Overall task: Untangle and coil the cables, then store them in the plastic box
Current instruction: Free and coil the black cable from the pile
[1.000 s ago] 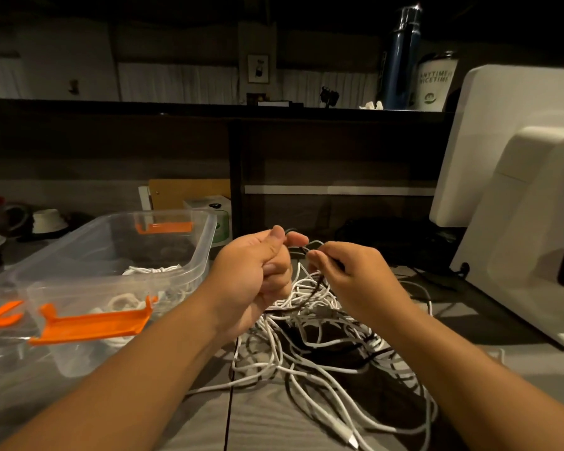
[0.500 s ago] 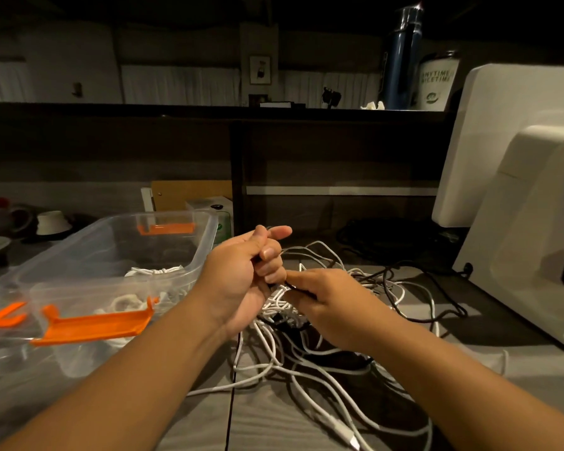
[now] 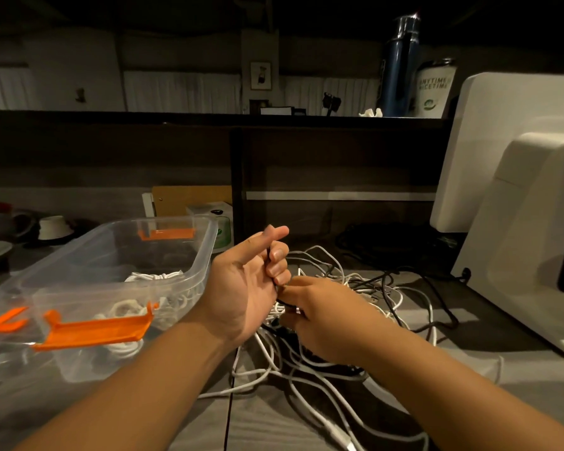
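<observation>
Centrally, left hand (image 3: 245,288) grips black cable (image 3: 269,260), right hand (image 3: 319,317) pinches it, white tangle (image 3: 352,281) beneath, box (image 3: 205,255) left

Office workstation: desk partition (image 3: 111,151), white monitor (image 3: 502,141), flask (image 3: 399,66) on ledge (image 3: 176,114).

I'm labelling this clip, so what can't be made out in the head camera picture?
Head view:
Right hand: fingertips hidden behind its own knuckles; grip unclear.
Black cable, held in the left hand: lost in the cable tangle below.
Plastic box contents: blurred through the clear wall.
White connector: cut off by the bottom edge.
</observation>
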Demonstrator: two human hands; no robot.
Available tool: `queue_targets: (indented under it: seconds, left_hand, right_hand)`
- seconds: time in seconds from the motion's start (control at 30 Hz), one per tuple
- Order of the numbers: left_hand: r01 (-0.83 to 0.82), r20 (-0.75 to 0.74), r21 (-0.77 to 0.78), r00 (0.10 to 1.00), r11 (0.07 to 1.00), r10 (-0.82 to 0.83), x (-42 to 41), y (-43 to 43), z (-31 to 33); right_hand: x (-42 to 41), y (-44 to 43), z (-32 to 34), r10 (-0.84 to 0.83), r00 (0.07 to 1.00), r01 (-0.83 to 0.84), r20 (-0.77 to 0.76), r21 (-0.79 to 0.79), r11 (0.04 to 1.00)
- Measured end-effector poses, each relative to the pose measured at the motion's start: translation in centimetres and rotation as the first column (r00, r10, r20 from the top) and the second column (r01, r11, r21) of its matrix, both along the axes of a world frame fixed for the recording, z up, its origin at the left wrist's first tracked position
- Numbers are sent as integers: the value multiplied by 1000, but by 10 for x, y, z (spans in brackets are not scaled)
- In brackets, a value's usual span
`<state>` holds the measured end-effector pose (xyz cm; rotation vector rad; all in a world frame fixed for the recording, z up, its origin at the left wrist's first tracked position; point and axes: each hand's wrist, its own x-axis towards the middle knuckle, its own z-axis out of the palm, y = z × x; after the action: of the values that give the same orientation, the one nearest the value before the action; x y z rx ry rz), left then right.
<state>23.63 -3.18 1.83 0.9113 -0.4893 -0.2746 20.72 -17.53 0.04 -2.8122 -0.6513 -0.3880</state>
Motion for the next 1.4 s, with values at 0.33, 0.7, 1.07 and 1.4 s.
queue_targets:
  seconds: [0.33, 0.7, 1.07, 1.4]
  left_hand:
    - [-568, 686, 560, 726, 603, 47, 12, 5, -14]
    - [-496, 649, 688, 747, 531, -144, 5, 2, -14]
    - [-165, 496, 595, 845, 787, -198, -8, -9, -6]
    - [314, 239, 209, 902, 926, -360, -15, 4, 1]
  right_hand:
    - [-14, -8, 19, -185, 983, 184, 18, 35, 982]
    - [-16, -32, 31, -95, 848, 28, 522, 135, 990]
    - [-2, -53, 23, -197, 695, -26, 691, 299, 954]
    - [14, -20, -1, 140, 990, -84, 19, 877, 472]
